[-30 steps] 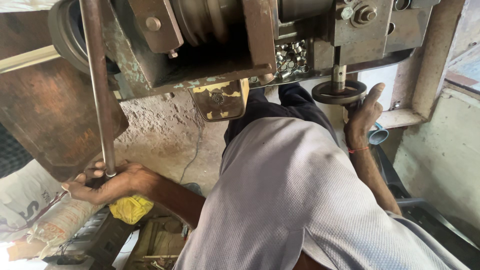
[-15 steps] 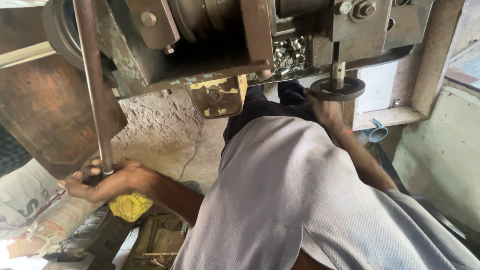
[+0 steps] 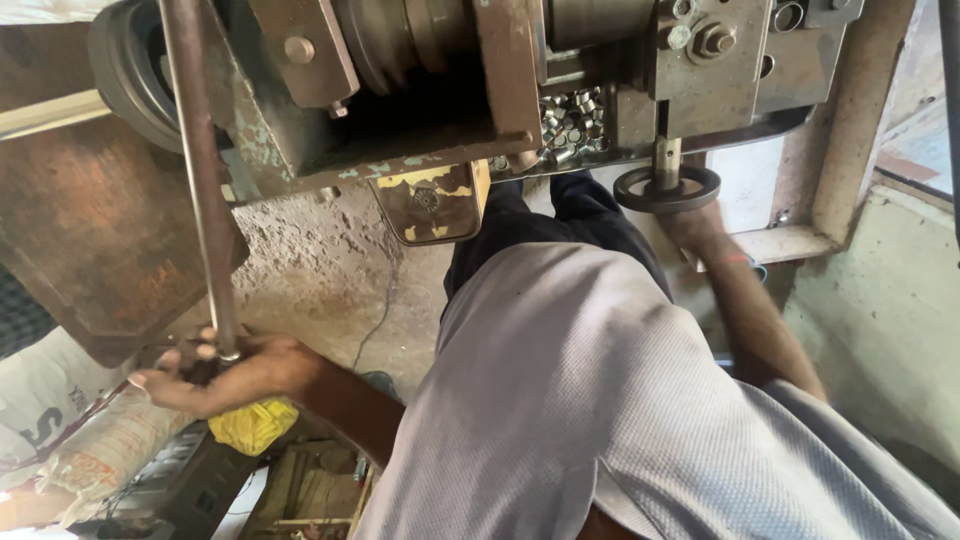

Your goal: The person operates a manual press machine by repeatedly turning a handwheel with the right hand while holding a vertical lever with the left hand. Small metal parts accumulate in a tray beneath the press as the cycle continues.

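Left hand [image 3: 225, 375] clenched the lever [image 3: 200, 200], right hand [image 3: 690, 225] reached under the handwheel [image 3: 667, 188], grip unclear — fingers risked a pinch there

Left hand [image 3: 225, 372]: positioned at 8 o'clock in the head view, arm extended from the torso toward 9 o'clock, fingers curled closed in a grip. Right hand [image 3: 690, 222]: raised toward 1 o'clock, forearm running up from 4 o'clock; fingers hidden, closure undetermined.
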